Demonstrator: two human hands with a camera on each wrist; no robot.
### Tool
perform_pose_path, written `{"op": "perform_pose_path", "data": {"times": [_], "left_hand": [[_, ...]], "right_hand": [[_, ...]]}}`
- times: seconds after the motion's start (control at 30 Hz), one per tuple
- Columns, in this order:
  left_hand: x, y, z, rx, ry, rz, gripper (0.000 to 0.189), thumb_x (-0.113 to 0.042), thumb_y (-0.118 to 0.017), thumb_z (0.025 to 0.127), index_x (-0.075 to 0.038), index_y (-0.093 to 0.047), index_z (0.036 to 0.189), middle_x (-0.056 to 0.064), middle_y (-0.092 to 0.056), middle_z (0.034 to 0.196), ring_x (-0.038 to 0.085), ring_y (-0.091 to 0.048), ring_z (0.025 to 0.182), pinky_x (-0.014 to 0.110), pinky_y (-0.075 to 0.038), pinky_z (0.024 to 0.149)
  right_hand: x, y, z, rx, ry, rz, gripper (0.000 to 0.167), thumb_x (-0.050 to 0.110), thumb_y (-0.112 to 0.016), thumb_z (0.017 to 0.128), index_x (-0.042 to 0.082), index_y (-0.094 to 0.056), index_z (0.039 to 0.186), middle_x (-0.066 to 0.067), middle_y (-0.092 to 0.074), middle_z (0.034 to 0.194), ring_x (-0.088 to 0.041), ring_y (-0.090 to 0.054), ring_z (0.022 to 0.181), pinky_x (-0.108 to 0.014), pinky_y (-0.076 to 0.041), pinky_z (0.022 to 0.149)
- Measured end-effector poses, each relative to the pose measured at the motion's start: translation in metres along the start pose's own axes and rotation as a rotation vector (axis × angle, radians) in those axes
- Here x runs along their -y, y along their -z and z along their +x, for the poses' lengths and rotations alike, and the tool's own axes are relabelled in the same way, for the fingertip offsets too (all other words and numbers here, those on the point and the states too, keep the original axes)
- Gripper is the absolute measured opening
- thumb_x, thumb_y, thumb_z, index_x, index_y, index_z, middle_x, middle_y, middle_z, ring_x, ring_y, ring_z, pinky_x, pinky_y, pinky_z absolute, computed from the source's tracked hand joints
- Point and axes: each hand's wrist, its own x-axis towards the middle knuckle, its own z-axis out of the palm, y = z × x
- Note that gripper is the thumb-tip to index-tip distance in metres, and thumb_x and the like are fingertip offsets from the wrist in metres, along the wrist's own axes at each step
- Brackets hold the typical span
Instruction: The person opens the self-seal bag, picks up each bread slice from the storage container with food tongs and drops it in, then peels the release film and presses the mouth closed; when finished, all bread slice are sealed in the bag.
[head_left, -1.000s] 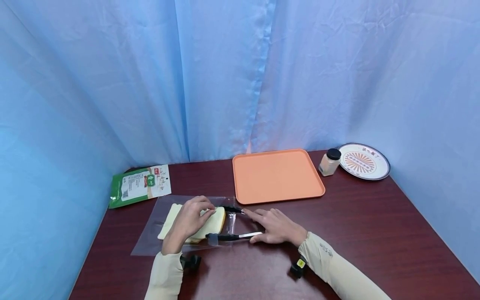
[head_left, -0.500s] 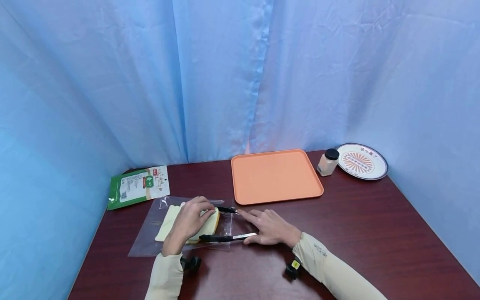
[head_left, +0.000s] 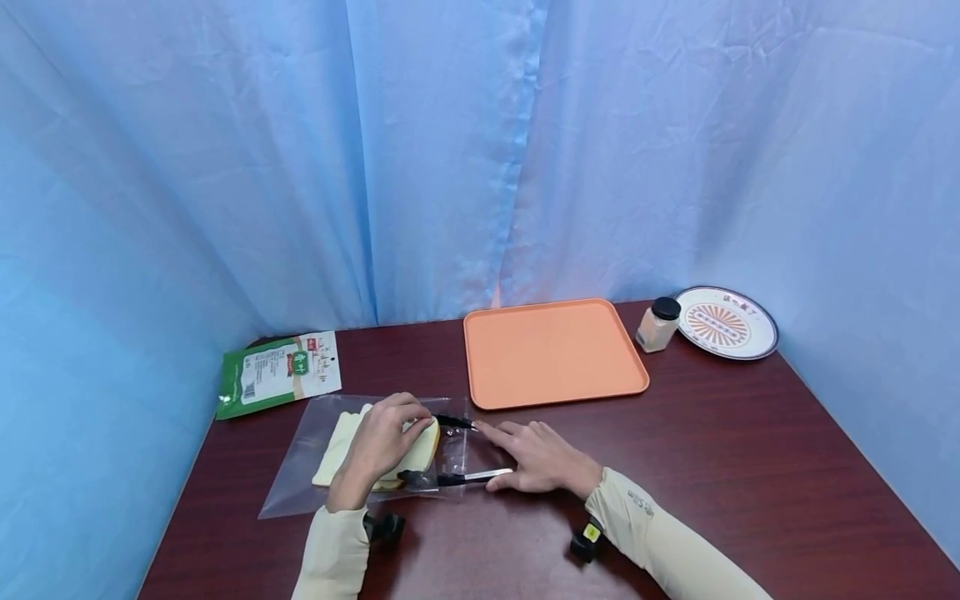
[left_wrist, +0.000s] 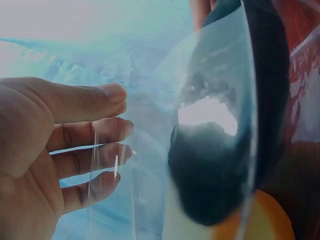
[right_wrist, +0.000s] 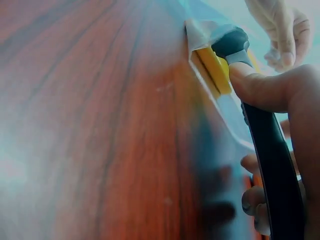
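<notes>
My left hand (head_left: 382, 437) pinches the film of a clear plastic bag (head_left: 288, 492) between thumb and fingertips; the left wrist view shows the film (left_wrist: 142, 175) stretched from there. Pale bread slices (head_left: 420, 457) with orange-brown crust lie in the bag, partly hidden under this hand. My right hand (head_left: 543, 458) holds tongs (head_left: 487, 475), thumb on one arm and index finger at the other. The tongs' arms are spread, with black tips beside the near and far edges of the bread. Film covers the near black tip (left_wrist: 210, 185) in the left wrist view.
An orange tray (head_left: 555, 354) lies behind the hands. A black-lidded jar (head_left: 658, 329) stands right of it, beside a patterned white plate (head_left: 757, 333). A green and white packet (head_left: 262, 379) lies at the back left. Blue curtains (head_left: 442, 167) surround the dark red table (head_left: 750, 450).
My right hand has shifted slightly left, pushing the tongs farther into the bag along the bread. Film now overlaps the near black tip. The left hand keeps its pinch in nearly the same place.
</notes>
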Motion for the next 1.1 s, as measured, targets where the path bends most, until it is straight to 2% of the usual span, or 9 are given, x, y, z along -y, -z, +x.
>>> {"op": "perform_pose_path", "data": {"times": [0.17, 0.3, 0.4, 0.63, 0.8, 1.1], "left_hand": [[-0.0012, 0.0010, 0.0006, 0.009, -0.003, 0.001, 0.006, -0.008, -0.082, 0.079, -0.011, -0.078, 0.082, 0.000, -0.070, 0.082, 0.014, -0.065, 0.075, 0.031, -0.055, 0.069], [-0.0011, 0.0007, 0.0004, 0.016, -0.017, 0.002, 0.004, -0.010, -0.082, 0.081, -0.009, -0.078, 0.082, 0.000, -0.070, 0.082, 0.014, -0.065, 0.076, 0.031, -0.055, 0.069], [-0.0010, 0.0003, 0.0002, 0.015, -0.022, 0.001, 0.004, -0.010, -0.082, 0.081, -0.009, -0.078, 0.081, -0.001, -0.070, 0.082, 0.014, -0.065, 0.075, 0.030, -0.054, 0.068], [-0.0017, -0.0004, 0.0001, 0.010, -0.016, 0.001, 0.005, -0.009, -0.082, 0.080, -0.011, -0.078, 0.080, -0.001, -0.070, 0.082, 0.014, -0.065, 0.075, 0.031, -0.054, 0.068], [-0.0019, 0.0009, 0.0012, 0.012, -0.023, -0.005, 0.003, -0.010, -0.081, 0.082, -0.010, -0.078, 0.080, 0.000, -0.070, 0.082, 0.015, -0.066, 0.075, 0.031, -0.054, 0.068], [-0.0020, 0.0011, 0.0007, -0.010, -0.028, -0.004, 0.005, -0.008, -0.082, 0.080, -0.011, -0.078, 0.081, 0.000, -0.071, 0.082, 0.014, -0.066, 0.074, 0.030, -0.054, 0.067]], "right_hand": [[-0.0022, -0.0025, -0.0007, -0.054, 0.068, -0.082, 0.089, 0.070, -0.065, 0.082, 0.014, -0.048, 0.149, -0.007, -0.071, 0.110, -0.016, -0.062, 0.060, -0.030, -0.052, 0.059], [-0.0015, -0.0038, 0.0026, -0.085, 0.099, -0.105, 0.089, 0.069, -0.066, 0.082, 0.013, -0.048, 0.149, -0.004, -0.071, 0.107, -0.013, -0.057, 0.056, -0.028, -0.048, 0.055], [0.0015, -0.0034, 0.0056, -0.065, 0.083, -0.086, 0.089, 0.069, -0.066, 0.082, 0.013, -0.048, 0.149, -0.005, -0.071, 0.110, -0.014, -0.060, 0.059, -0.028, -0.050, 0.058], [0.0046, -0.0044, 0.0050, 0.000, -0.014, 0.025, 0.089, 0.068, -0.066, 0.083, 0.012, -0.048, 0.149, -0.008, -0.071, 0.117, -0.019, -0.069, 0.074, -0.032, -0.056, 0.069], [0.0027, -0.0017, 0.0009, -0.007, -0.025, 0.007, 0.090, 0.068, -0.066, 0.082, 0.011, -0.048, 0.149, -0.009, -0.071, 0.116, -0.019, -0.068, 0.072, -0.033, -0.056, 0.068], [0.0054, 0.0049, 0.0006, -0.008, -0.003, -0.047, 0.089, 0.069, -0.065, 0.082, 0.011, -0.048, 0.149, -0.011, -0.071, 0.117, -0.021, -0.066, 0.064, -0.033, -0.056, 0.065]]}}
